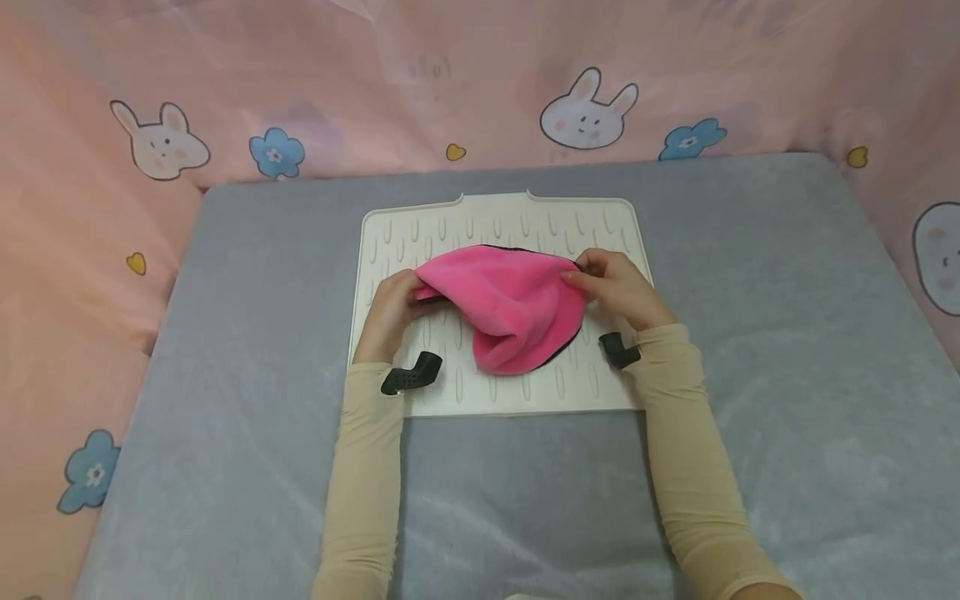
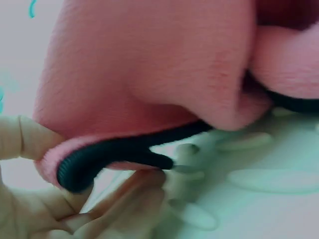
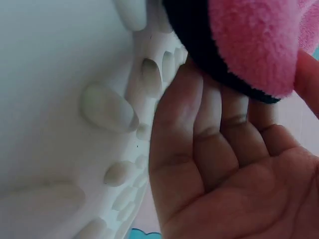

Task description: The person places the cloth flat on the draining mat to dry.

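A pink plush cloth (image 1: 510,300) with a dark edging hangs in folds between both hands, over a white ridged mat (image 1: 420,392). At its left end, my left hand (image 1: 392,310) pinches the cloth; the left wrist view shows the thumb above and fingers below the folded edge (image 2: 124,147). My right hand (image 1: 618,283) pinches the upper right corner, thumb on the pink side. In the right wrist view, the fingers (image 3: 174,114) lie behind the dark-edged corner (image 3: 249,59). A lower fold droops toward the mat; whether it touches is unclear.
The mat has a raised rim and lies on a grey cloth-covered table (image 1: 247,375). A pink curtain (image 1: 360,92) with rabbits and flowers stands behind and along the sides. Black devices (image 1: 412,372) sit at both wrists.
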`<state>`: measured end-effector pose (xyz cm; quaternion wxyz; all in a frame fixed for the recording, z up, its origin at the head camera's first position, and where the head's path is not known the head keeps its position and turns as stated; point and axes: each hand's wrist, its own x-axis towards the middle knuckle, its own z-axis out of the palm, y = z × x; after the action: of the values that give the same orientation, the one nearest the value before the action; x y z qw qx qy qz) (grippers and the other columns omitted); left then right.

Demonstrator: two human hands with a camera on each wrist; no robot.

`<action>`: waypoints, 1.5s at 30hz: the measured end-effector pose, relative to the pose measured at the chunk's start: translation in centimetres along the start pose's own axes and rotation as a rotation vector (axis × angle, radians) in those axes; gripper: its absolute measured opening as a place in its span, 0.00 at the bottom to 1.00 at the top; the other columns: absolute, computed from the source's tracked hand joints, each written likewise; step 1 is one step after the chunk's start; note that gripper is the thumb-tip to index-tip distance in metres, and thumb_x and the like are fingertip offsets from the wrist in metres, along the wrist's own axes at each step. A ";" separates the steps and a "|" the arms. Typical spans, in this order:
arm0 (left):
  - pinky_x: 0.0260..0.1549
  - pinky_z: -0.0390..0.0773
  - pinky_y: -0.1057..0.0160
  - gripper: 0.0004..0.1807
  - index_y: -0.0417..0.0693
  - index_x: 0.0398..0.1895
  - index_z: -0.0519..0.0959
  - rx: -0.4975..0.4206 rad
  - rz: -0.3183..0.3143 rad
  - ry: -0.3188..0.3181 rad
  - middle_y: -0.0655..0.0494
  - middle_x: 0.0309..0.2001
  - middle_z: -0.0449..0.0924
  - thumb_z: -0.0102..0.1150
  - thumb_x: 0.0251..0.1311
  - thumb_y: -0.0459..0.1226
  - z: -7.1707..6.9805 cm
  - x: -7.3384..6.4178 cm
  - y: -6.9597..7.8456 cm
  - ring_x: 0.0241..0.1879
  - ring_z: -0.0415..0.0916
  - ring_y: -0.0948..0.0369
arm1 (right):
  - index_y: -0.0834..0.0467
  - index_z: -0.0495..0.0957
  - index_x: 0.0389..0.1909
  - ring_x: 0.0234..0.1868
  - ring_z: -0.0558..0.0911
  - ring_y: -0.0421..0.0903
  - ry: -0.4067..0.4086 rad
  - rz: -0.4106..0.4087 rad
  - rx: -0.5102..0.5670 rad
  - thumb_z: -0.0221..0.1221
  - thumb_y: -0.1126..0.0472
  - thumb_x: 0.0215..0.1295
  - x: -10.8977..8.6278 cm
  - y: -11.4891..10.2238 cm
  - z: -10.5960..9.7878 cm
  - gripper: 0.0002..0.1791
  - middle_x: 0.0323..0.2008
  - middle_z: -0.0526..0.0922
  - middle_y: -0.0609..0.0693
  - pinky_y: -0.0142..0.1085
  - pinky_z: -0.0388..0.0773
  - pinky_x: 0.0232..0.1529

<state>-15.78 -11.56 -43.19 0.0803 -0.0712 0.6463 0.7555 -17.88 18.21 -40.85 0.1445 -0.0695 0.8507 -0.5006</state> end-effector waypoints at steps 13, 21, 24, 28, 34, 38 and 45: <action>0.44 0.71 0.52 0.22 0.41 0.18 0.67 -0.738 -0.090 -0.229 0.52 0.21 0.67 0.21 0.63 0.28 -1.9 -0.2 0.5 0.26 0.67 0.58 | 0.66 0.75 0.39 0.30 0.70 0.44 -0.237 0.094 -0.089 0.58 0.57 0.65 -0.6 0.6 -1.5 0.14 0.24 0.74 0.50 0.34 0.66 0.31; 0.38 0.79 0.62 0.18 0.36 0.42 0.76 -0.379 -0.104 -0.109 0.51 0.33 0.79 0.36 0.74 0.38 -2.1 -0.2 0.5 0.32 0.79 0.60 | 0.65 0.75 0.36 0.27 0.72 0.44 -0.136 0.065 -0.077 0.59 0.58 0.65 -0.8 0.6 -1.6 0.11 0.23 0.76 0.49 0.33 0.67 0.29; 0.36 0.78 0.66 0.19 0.31 0.54 0.72 -0.069 -0.118 -0.082 0.53 0.40 0.77 0.43 0.72 0.39 -2.4 -0.4 0.8 0.34 0.77 0.64 | 0.67 0.73 0.37 0.26 0.73 0.41 -0.066 0.041 -0.041 0.57 0.61 0.66 -0.9 0.7 -1.8 0.10 0.23 0.76 0.47 0.31 0.68 0.28; 0.38 0.76 0.69 0.25 0.28 0.57 0.70 0.187 -0.147 -0.121 0.51 0.43 0.73 0.45 0.70 0.43 -3.4 -0.9 1.3 0.38 0.73 0.65 | 0.68 0.69 0.39 0.24 0.71 0.38 -0.043 0.033 0.021 0.53 0.62 0.69 -0.8 0.8 -1.9 0.10 0.22 0.73 0.44 0.30 0.68 0.27; 0.29 0.73 0.71 0.20 0.34 0.34 0.76 0.432 -0.181 -0.229 0.56 0.24 0.71 0.46 0.70 0.45 -4.8 -1.5 1.9 0.25 0.71 0.66 | 0.68 0.68 0.43 0.22 0.70 0.36 -0.001 0.015 0.023 0.52 0.59 0.70 -0.6 0.8 -1.8 0.14 0.19 0.73 0.43 0.30 0.66 0.26; 0.23 0.65 0.72 0.18 0.37 0.25 0.76 0.505 -0.178 -0.307 0.59 0.17 0.67 0.50 0.68 0.43 -5.2 -1.7 2.0 0.20 0.65 0.67 | 0.69 0.70 0.43 0.21 0.69 0.35 0.049 0.008 0.024 0.53 0.60 0.69 -0.6 0.9 -1.8 0.14 0.16 0.72 0.43 0.30 0.65 0.25; 0.27 0.72 0.71 0.18 0.31 0.52 0.74 0.466 -0.131 -0.292 0.57 0.28 0.77 0.55 0.64 0.35 -5.1 -1.5 1.8 0.26 0.72 0.66 | 0.66 0.74 0.37 0.20 0.69 0.35 0.101 0.044 0.111 0.56 0.62 0.66 -0.5 1.3 -1.5 0.09 0.16 0.72 0.42 0.29 0.66 0.26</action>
<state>-14.64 -16.90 -41.93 0.2354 0.0170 0.7782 0.5820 -17.91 20.23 -41.17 0.1160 -0.0171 0.8291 -0.5466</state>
